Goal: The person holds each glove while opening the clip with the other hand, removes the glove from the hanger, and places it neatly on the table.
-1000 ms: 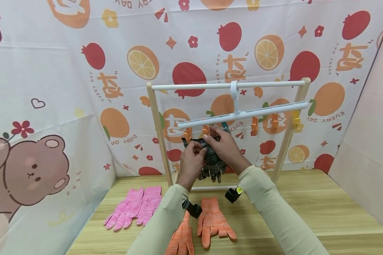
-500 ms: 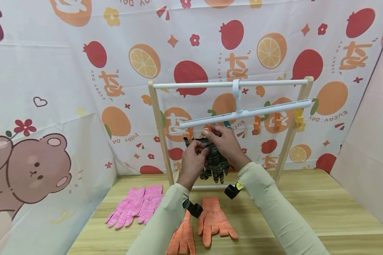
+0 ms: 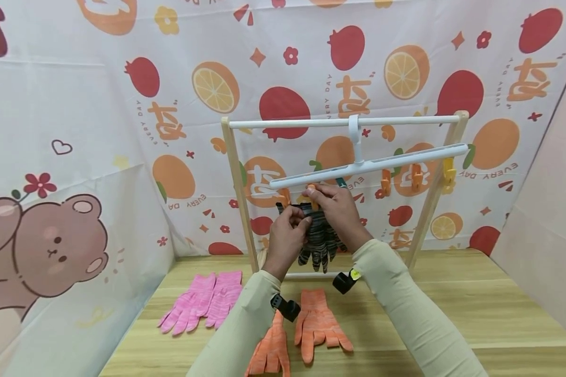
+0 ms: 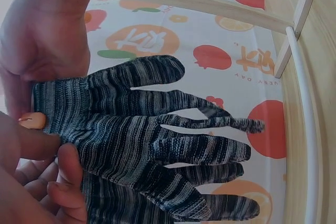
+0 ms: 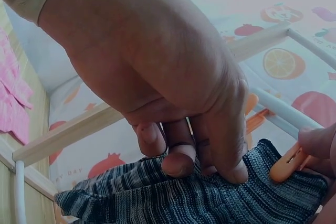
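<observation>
A pair of dark striped knit gloves (image 3: 318,238) hangs below the left part of a white hanger (image 3: 330,177), fingers downward. My left hand (image 3: 286,236) pinches the glove cuff (image 5: 262,169) between thumb and fingers. With thumb and fingers my right hand (image 3: 341,212) pinches an orange clip (image 5: 287,163), whose end lies over the cuff edge. Another orange clip (image 3: 285,197) sits at the cuff's left corner. In the left wrist view the two gloves (image 4: 121,135) overlap, and fingers hide part of their cuffs.
The hanger hooks over a wood-and-white rack (image 3: 287,124). A teal clip (image 3: 341,182), orange clips (image 3: 416,178) and a yellow clip (image 3: 449,172) hang along it. On the table (image 3: 434,303) lie pink gloves (image 3: 193,303) and orange gloves (image 3: 318,324), partly behind my left forearm.
The view has shifted slightly. My right hand has lowered the orange clip a little, and more of it shows against the cuff. My left hand keeps its pinch.
</observation>
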### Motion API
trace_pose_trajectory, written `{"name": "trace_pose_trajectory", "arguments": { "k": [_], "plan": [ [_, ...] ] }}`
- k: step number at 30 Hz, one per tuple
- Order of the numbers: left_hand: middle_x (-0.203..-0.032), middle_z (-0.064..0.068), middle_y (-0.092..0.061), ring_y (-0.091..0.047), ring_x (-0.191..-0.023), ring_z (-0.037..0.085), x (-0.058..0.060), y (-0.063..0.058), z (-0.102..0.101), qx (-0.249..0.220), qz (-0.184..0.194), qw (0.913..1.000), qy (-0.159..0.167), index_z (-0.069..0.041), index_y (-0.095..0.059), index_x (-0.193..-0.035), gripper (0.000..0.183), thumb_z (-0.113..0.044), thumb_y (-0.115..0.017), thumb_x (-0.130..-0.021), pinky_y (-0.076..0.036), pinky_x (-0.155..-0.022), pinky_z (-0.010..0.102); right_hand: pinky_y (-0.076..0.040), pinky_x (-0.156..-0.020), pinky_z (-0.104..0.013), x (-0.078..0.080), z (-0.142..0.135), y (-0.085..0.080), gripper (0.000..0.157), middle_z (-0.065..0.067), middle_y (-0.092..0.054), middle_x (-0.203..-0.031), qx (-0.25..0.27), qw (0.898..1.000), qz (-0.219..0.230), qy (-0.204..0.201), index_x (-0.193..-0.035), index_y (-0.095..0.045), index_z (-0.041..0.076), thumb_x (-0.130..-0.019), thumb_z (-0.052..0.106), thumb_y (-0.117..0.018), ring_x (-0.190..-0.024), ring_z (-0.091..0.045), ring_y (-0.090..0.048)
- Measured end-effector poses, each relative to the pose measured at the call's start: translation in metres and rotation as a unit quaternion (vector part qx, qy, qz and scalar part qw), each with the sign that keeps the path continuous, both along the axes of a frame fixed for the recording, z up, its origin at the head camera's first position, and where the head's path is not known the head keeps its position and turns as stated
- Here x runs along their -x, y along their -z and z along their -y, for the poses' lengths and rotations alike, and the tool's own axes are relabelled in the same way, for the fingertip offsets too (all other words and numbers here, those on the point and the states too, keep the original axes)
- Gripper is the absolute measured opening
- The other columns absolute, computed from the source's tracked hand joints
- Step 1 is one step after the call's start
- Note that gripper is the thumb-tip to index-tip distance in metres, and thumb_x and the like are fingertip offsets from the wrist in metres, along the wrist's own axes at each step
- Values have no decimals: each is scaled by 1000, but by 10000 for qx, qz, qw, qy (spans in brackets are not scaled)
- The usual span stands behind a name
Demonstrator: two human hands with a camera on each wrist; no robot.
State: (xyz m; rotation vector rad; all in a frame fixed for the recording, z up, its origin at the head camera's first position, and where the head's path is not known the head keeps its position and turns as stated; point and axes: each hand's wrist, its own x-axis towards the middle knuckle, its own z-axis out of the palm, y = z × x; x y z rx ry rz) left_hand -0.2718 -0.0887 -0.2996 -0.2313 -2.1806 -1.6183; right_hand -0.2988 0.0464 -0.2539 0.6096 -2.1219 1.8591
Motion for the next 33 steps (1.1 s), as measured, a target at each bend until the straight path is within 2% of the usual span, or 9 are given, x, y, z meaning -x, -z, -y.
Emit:
{"name": "trace_pose_trajectory", "arguments": {
  "k": [9,16,25,33],
  "plan": [
    [-79,5,-66,-61,-60,17,0,5,4,76,-23,10000,58,-9,-63,-99,10,-17,-69,-98,-54,-59,33,-42,-108,-44,0,-1,1,31,-6,-75,-115,49,9998,131,157,-125,-73,9,-103,28,-63,-120,-15,-61],
    [-83,5,-67,-61,-61,17,-4,8,9,234,100,9995,183,-9,-63,-101,9,-16,-69,-99,-53,-60,33,-45,-102,-44,1,-1,1,32,-11,-74,-115,-85,9995,-45,295,-125,-72,5,-103,26,-63,-118,-18,-60],
    [-83,3,-66,-60,-62,18,-9,16,20,439,41,9986,300,-11,-63,-102,9,-18,-67,-99,-53,-59,33,-46,-98,-43,1,-3,3,29,-16,-73,-117,-68,9998,-145,143,-121,-74,5,-103,24,-62,-115,-18,-60],
    [-80,2,-65,-58,-59,18,-10,18,29,520,20,9980,363,-13,-63,-100,8,-19,-67,-100,-51,-57,34,-46,-94,-42,0,-6,2,33,-9,-76,-108,-226,9990,-254,272,-124,-72,3,-102,25,-64,-115,-17,-61]
  ]
}}
